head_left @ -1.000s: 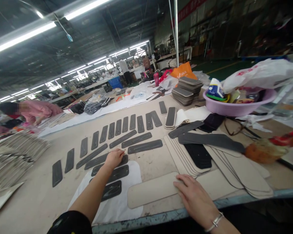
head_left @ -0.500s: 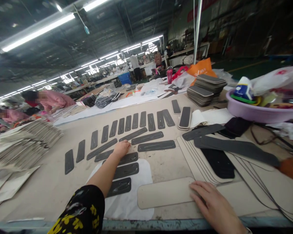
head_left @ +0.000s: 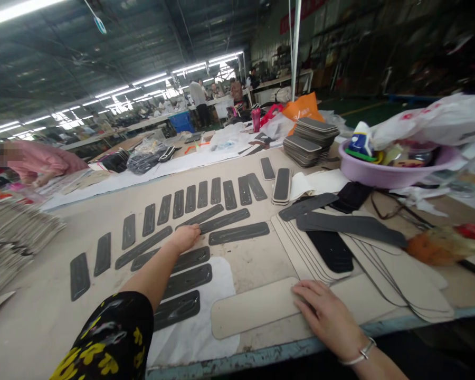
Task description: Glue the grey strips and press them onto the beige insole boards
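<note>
My left hand (head_left: 186, 237) reaches over rows of dark grey strips with rounded ends and a shiny, wet-looking surface. Its fingers are closed and bent down at the near end of a slanting dark grey strip (head_left: 227, 219); what is between the fingertips is hidden. Below the wrist, more dark strips (head_left: 188, 279) lie partly on a white sheet (head_left: 217, 343). Close to the table's front edge, my right hand (head_left: 328, 314) rests with outstretched fingers on the right end of a long beige panel (head_left: 253, 309), which lies flat.
Fanned beige panels (head_left: 288, 248) and loose dark grey pieces (head_left: 350, 228) lie to the right. Behind them stand a stack of grey pieces (head_left: 311, 140) and a purple basin (head_left: 396, 174) with assorted items. Layered beige pieces (head_left: 16, 232) sit at left, near a person in pink (head_left: 51, 161).
The view has turned a little to the right, so the table's contents appear shifted left. Both hands stay at nearly the same places on the strips and the panel.
</note>
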`<state>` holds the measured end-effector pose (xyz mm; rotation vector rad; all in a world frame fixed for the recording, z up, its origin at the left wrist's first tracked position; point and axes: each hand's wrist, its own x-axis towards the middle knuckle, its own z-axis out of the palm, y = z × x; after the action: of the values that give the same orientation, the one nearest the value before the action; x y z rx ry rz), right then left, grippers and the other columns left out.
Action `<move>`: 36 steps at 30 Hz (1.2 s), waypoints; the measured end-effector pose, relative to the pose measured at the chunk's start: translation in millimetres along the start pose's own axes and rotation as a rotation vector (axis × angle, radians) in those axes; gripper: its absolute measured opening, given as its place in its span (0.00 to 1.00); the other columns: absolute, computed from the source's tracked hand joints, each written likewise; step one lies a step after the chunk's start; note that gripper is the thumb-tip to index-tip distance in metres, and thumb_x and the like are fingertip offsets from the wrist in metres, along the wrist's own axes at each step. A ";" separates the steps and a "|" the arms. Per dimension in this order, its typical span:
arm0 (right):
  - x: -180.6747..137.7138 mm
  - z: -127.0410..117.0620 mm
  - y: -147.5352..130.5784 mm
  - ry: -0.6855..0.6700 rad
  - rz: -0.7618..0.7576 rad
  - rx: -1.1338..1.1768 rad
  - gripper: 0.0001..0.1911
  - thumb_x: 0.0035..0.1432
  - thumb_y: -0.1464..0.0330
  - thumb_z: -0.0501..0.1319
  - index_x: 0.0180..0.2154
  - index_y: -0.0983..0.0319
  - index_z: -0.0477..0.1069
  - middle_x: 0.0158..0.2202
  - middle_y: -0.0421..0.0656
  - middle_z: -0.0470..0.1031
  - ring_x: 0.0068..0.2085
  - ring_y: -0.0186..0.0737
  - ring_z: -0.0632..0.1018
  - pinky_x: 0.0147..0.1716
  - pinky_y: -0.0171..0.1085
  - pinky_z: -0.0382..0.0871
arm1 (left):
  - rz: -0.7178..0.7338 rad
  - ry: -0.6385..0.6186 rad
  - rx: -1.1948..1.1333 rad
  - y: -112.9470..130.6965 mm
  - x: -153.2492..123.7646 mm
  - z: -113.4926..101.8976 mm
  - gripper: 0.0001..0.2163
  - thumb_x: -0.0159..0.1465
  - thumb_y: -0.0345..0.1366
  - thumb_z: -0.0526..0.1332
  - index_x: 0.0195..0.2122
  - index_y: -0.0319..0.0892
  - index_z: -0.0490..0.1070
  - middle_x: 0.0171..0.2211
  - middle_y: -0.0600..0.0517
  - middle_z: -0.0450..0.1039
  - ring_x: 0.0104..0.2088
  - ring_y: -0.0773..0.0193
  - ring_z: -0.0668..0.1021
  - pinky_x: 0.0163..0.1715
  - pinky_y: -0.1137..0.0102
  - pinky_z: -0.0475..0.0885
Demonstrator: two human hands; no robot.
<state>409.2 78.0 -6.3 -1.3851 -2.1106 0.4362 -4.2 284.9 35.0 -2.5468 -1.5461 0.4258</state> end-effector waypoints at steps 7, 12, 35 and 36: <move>-1.6 -0.4 -2.3 0.014 0.021 0.042 0.13 0.58 0.71 0.53 0.44 0.59 0.70 0.43 0.47 0.71 0.45 0.44 0.71 0.46 0.44 0.68 | -0.020 0.131 0.057 12.8 -10.5 -25.6 0.11 0.63 0.35 0.48 0.35 0.38 0.69 0.36 0.45 0.68 0.33 0.61 0.74 0.33 0.68 0.67; 0.3 -0.6 -4.0 0.153 0.081 0.173 0.14 0.59 0.68 0.53 0.46 0.60 0.69 0.44 0.48 0.70 0.45 0.43 0.72 0.46 0.44 0.69 | 0.036 0.375 -0.040 32.9 -45.2 -83.4 0.06 0.59 0.34 0.51 0.31 0.42 0.66 0.35 0.49 0.68 0.34 0.62 0.72 0.35 0.68 0.68; 1.1 -20.3 -22.0 0.318 0.319 0.814 0.17 0.55 0.58 0.59 0.23 0.62 0.74 0.26 0.43 0.71 0.32 0.38 0.73 0.34 0.37 0.70 | 0.215 -0.010 -0.744 141.3 -176.3 -129.3 0.04 0.56 0.31 0.51 0.25 0.44 0.62 0.26 0.53 0.67 0.28 0.65 0.69 0.30 0.72 0.67; -0.2 -20.2 -20.7 0.310 0.347 0.791 0.16 0.54 0.58 0.59 0.24 0.62 0.74 0.23 0.41 0.70 0.31 0.38 0.72 0.34 0.37 0.70 | 0.162 -0.041 -0.768 141.5 -174.1 -123.5 0.04 0.55 0.31 0.50 0.24 0.44 0.62 0.25 0.54 0.66 0.27 0.66 0.69 0.29 0.72 0.66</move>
<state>406.7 68.6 20.9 -1.2144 -1.2233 0.9916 77.8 69.1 146.0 -3.2450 -1.7752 -0.1524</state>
